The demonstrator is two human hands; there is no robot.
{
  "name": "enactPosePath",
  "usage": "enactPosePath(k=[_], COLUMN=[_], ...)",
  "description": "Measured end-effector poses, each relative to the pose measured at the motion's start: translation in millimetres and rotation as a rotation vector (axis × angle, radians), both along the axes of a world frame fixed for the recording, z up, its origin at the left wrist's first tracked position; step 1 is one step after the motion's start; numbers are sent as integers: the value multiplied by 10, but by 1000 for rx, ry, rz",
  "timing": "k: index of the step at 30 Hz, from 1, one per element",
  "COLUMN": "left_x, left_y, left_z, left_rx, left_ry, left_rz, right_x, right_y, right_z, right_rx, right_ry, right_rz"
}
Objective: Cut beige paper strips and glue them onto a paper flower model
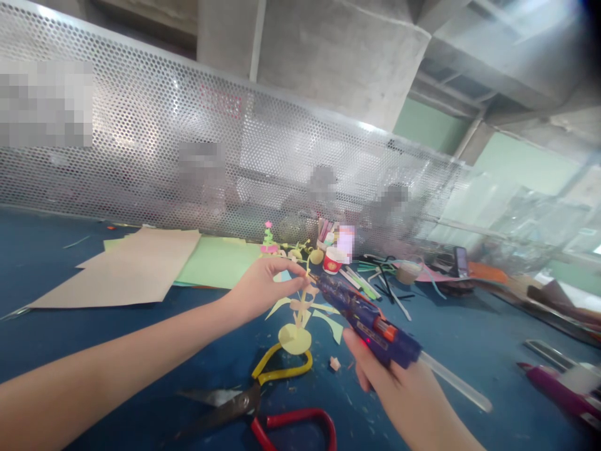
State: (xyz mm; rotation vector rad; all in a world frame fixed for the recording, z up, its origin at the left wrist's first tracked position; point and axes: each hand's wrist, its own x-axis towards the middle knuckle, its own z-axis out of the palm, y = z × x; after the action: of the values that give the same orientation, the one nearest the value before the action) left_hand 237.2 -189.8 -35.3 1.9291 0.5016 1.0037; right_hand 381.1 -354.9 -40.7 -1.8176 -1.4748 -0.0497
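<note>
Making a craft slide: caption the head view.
Right hand holds a blue glue gun; left hand touches a paper plant.

This looks like a craft workshop: a glue gun [364, 313], scissors [248, 401] and coloured paper [216, 263] at a blue counter [451, 332], a perforated metal screen [150, 156], bare concrete [328, 62].
</note>
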Motion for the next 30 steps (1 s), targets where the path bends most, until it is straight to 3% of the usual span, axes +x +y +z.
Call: enactPosePath(k=[5, 8, 10, 13, 15, 18, 21, 26, 30], left_x=[-2, -12, -20, -26, -25, -20, -16, -11, 13], left_y=[12, 43, 73, 115, 135, 153, 174, 242, 284], left_z=[-21, -44, -60, -77, -84, -97, -122, -200, -273], left_rx=[-12, -2, 11, 16, 15, 11, 8, -3, 13], left_ry=[17, 38, 55, 84, 93, 90, 84, 125, 147], left_rz=[14, 19, 27, 58, 77, 91, 94, 99, 106], right_x=[51, 246, 482, 948, 1269, 1665, 1915, 2077, 1967], right_y=[-18, -27, -12, 72, 162, 285, 340, 372, 414], right_z=[41, 88, 118, 112, 44, -173, -475, -809, -756], right_rx=[-104, -117, -136, -183, -94, -137, -189, -288, -315], right_ry=[228, 294, 215, -123, -401, -517, -547, -467, -400], right_rz=[65, 98, 74, -87, -80, -3, -42, -29, 10])
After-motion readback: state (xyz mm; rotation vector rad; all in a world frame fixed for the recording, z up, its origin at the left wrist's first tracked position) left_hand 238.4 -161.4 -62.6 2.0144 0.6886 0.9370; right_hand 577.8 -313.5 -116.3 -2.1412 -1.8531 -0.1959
